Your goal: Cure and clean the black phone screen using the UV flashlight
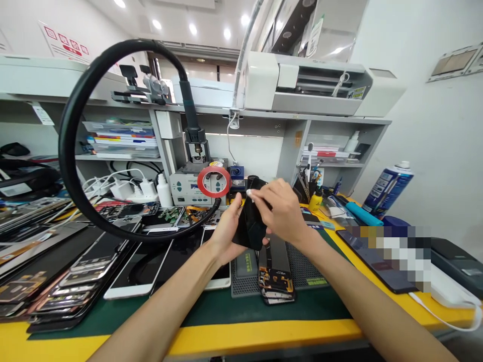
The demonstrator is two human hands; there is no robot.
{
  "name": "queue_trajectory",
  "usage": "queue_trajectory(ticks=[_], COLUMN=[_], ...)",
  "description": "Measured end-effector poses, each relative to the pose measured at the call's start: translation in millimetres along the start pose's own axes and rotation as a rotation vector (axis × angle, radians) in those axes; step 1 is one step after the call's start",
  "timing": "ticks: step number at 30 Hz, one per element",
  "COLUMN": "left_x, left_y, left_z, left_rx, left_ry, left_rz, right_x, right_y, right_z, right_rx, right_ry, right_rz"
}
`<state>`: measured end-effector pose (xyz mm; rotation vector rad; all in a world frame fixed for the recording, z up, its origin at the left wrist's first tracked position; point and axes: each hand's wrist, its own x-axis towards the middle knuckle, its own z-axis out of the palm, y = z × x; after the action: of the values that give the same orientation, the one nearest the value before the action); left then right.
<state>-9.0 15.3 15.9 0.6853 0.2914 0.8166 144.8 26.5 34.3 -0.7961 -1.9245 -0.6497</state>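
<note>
Two bare hands, mid-frame. Left hand has one floppy-looking black piece gripped, dead center of the shot; right hand is pinching one small white bit up at its top edge. Just below, there's one little stack of opened-up phone parts on one grey mat. Also one red tape roll left of center, plus one spray can over on the right side.
</note>
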Motion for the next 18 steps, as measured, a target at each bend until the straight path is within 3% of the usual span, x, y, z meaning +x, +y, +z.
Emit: queue_trajectory(ticks=[4,7,10,15,18], left_x=[-0.6,-4.3,-6.8,-5.4,-5.6], left_y=[5.7,10.9,12.5,7.8,8.1], left_z=[-5.6,-6.0,-3.6,0.0,0.1], left_rx=[-0.154,-0.154,-0.173,-0.163,-0.166], left_ry=[0.017,-0.015,-0.046,-0.028,-0.033], left_rz=[-0.001,-0.005,0.014,0.008,0.018], right_x=[-22.4,-32.5,-29.6,-13.2,-11.9], right_y=[-34.2,-49.4,-47.6,-31.6,-33.7], right_z=[-0.5,0.9,2.7,4.0,4.6], right_rx=[0.061,0.081,0.096,0.081,0.088], right_ry=[-0.15,-0.192,-0.155,0.001,-0.011], right_rz=[-0.125,-0.196,-0.172,0.003,0.014])
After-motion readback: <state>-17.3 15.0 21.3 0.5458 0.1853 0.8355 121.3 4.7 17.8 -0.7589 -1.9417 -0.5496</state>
